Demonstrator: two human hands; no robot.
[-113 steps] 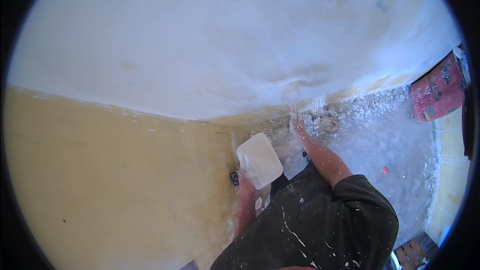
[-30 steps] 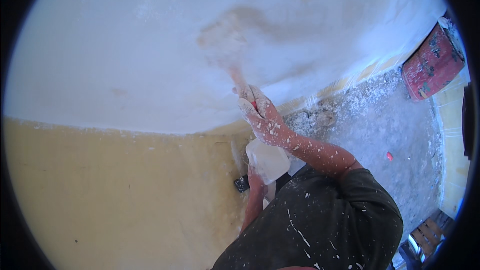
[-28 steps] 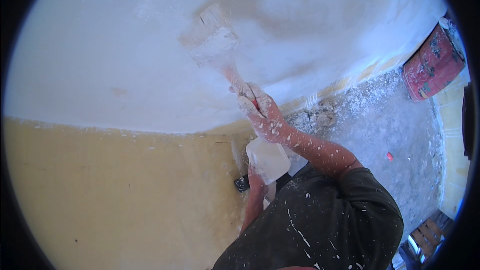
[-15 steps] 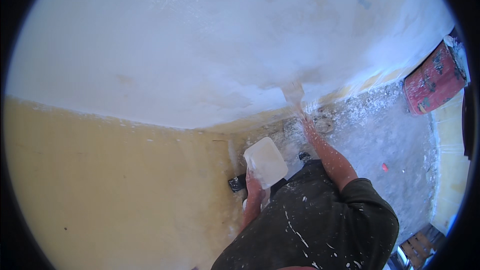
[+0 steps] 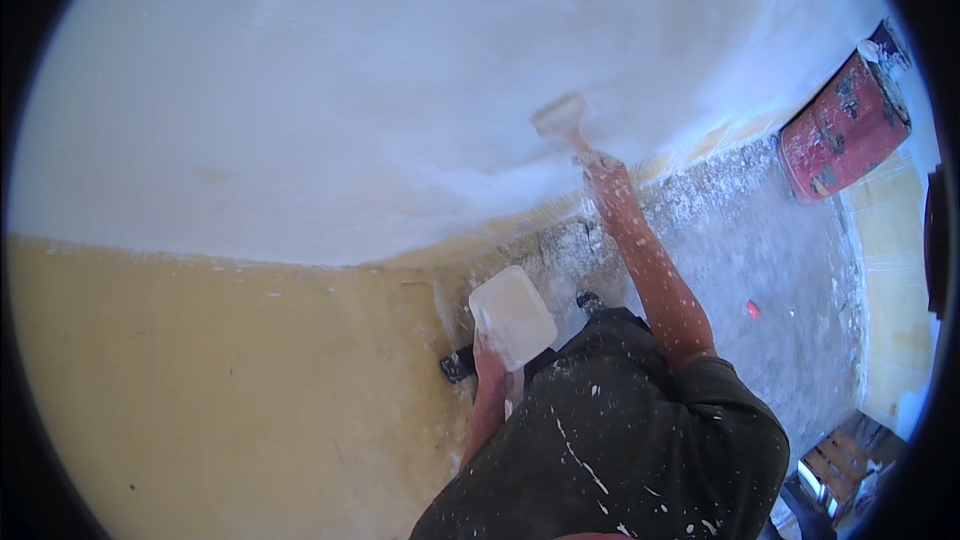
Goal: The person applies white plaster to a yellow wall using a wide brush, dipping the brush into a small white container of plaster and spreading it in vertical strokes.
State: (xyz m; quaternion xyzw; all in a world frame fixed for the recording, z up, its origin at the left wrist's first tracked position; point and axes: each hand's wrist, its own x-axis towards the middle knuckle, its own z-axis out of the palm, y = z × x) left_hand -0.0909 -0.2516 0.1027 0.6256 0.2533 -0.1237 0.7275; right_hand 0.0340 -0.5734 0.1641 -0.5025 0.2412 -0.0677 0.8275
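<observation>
In my right hand (image 5: 601, 172) is a wide, pale paintbrush (image 5: 561, 118), its fingers closed round the handle. The brush head is against or very near the white-coated part of the wall (image 5: 330, 90), slightly blurred. My left hand (image 5: 490, 360) grips the side of a squarish white tub (image 5: 513, 312) at waist height. Its inside looks whitish, but I cannot tell how full it is. Specks of white paint dot my right forearm and dark shirt.
A bare yellow wall (image 5: 220, 380) runs along the left, meeting the white one in a corner. A scuffed red drum (image 5: 846, 128) stands at the far right on the paint-splashed grey floor (image 5: 745, 250). A small red object (image 5: 753, 309) lies there, and a wooden crate-like thing (image 5: 840, 460) sits at lower right.
My right hand has moved the paintbrush up the wall and a little left, straightening the arm. The tub stays in my left hand; the whole view has shifted slightly.
</observation>
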